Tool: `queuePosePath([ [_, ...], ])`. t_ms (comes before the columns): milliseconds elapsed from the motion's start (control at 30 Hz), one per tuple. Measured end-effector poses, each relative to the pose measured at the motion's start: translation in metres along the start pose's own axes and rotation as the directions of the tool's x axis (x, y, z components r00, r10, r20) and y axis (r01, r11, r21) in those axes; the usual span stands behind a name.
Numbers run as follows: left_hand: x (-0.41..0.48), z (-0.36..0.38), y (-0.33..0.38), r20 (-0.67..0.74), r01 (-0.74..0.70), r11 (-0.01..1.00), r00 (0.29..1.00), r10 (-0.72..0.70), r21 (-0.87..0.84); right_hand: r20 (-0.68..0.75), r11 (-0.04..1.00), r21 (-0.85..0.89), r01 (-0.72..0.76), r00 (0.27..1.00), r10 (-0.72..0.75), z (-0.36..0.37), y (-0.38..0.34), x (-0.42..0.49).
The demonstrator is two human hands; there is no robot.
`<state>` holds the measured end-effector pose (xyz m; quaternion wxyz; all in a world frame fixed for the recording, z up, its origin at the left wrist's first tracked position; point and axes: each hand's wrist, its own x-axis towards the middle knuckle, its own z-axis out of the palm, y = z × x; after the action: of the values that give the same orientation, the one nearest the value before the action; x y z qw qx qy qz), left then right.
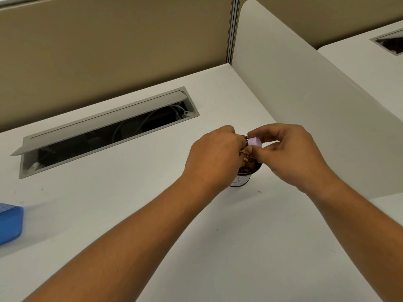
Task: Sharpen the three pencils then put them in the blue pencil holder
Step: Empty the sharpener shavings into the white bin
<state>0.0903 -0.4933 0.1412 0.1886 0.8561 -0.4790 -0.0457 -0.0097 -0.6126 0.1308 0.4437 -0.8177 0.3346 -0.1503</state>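
Above a small cup (242, 180) of shavings on the white worktop (109, 192), the right hand (292, 153) pinches a lilac sharpener (255, 142). The left hand (214, 153) curls against it, and I cannot tell what it holds. The blue pencil holder (9, 223) sits well apart at the left edge, with an open cable hatch (98, 136) behind.

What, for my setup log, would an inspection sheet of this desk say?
Surface: white desk, few small specks.
Job's things: lilac sharpener over the cup; blue pencil holder at left edge; pencils not clearly seen.
Clutter: cup holding shavings.
Grippers: right hand pinches sharpener; left hand curled above cup, its hold hidden.
Cables: grey cables inside open desk hatch.
Surroundings: beige partition, white divider, second desk.
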Motion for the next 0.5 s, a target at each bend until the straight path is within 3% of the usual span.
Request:
queuePosePath([
  [367,-0.002,-0.002,-0.005,0.028,0.053,0.998,0.998,-0.053,0.029,0.028,0.999,-0.034,0.001,1.0,0.0,0.002,0.0,-0.003],
  [500,-0.009,-0.008,-0.009,-0.015,0.161,0.972,0.986,-0.166,-0.172,0.016,1.0,-0.013,-0.008,1.0,0.008,0.0,-0.004,-0.005],
])
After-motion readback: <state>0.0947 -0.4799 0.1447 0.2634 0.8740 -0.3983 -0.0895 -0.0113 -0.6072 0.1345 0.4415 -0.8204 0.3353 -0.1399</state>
